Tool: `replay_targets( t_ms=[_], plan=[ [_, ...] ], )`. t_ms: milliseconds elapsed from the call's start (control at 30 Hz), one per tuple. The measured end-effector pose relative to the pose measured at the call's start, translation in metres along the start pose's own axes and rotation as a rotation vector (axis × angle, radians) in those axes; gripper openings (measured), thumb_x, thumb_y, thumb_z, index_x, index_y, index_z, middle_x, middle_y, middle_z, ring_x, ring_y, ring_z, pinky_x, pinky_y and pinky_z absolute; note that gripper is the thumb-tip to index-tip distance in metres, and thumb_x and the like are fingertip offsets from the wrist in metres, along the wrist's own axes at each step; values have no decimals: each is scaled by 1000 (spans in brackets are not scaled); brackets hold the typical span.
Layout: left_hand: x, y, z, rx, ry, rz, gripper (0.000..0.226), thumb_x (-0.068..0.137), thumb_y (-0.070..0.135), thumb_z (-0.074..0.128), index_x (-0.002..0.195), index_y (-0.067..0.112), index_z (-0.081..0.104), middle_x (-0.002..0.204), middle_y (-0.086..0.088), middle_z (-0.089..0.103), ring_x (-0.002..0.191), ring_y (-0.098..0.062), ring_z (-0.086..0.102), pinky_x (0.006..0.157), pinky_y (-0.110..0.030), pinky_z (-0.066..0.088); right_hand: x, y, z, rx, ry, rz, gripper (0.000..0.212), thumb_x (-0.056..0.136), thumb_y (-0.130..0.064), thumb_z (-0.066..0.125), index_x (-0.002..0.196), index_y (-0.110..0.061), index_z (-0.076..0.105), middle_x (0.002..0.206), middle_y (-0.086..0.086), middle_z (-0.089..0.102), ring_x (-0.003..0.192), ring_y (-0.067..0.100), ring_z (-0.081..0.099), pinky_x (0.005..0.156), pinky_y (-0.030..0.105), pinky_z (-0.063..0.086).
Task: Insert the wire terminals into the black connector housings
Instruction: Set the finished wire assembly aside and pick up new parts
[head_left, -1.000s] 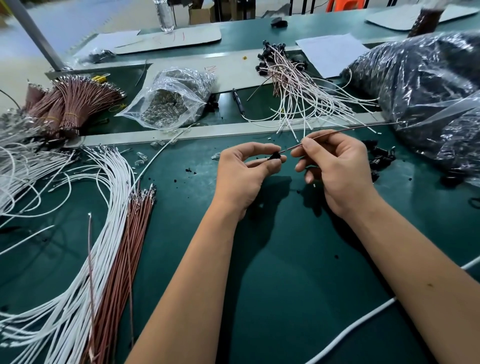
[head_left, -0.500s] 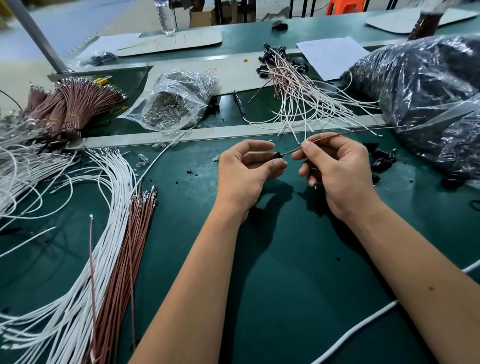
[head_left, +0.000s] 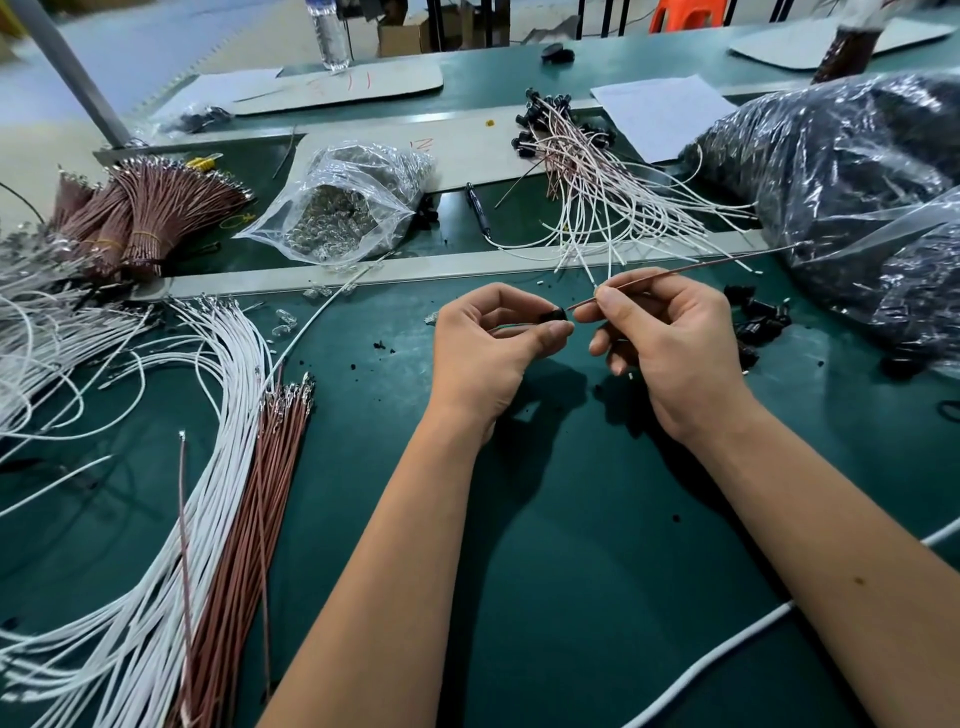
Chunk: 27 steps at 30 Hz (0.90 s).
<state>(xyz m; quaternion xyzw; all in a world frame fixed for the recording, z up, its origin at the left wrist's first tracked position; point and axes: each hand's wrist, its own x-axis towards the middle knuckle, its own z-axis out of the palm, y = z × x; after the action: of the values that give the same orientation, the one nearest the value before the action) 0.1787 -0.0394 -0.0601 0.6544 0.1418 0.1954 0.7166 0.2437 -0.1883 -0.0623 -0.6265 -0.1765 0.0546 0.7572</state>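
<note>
Connector housing (head_left: 554, 315) half-hidden, pinched by left hand (head_left: 488, 353) fingers, right hand (head_left: 670, 343) fingers pinching brown wire (head_left: 675, 270)

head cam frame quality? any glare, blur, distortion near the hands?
Head view: hands sharp, the left hand pinching the black housing, the right hand pinching the brown wire; dark hand shadows on the green mat; glare on the plastic bags; wide-angle bending at the edges; far corner objects slightly blurred.
</note>
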Motion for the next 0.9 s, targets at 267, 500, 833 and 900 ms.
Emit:
replay_targets(
  t_ms=[267,500,833,900],
  plan=[
    [0,3,-2,-139,17,-47,22,72,-9,84,85,3,71,86,-18,76,80,-26,73,80,-32,61,-1,-3,-1,55,-37,46,13,95,0,68,87,-11,67,83,12,77,56,16,62,44,21,42],
    [-1,3,0,-183,0,-50,23,71,-11,83,85,0,69,83,-15,76,79,-26,73,81,-34,62,0,-6,-2,158,-63,96,10,95,1,65,91,-8,65,84,13,76,57,16,60,44,21,41],
    [1,1,-3,-114,6,71,22,70,-14,82,80,4,72,84,-9,77,79,-17,73,78,-24,57,0,-3,-1,102,-64,120,11,95,-1,67,89,-9,67,77,11,75,56,17,59,44,22,42],
    [1,1,-2,-102,-1,76,22,71,-12,82,83,5,75,86,-7,78,79,-15,72,79,-22,56,0,-3,-1,93,-68,115,9,94,-1,69,89,-9,70,78,11,75,57,17,59,45,22,42]
  ],
)
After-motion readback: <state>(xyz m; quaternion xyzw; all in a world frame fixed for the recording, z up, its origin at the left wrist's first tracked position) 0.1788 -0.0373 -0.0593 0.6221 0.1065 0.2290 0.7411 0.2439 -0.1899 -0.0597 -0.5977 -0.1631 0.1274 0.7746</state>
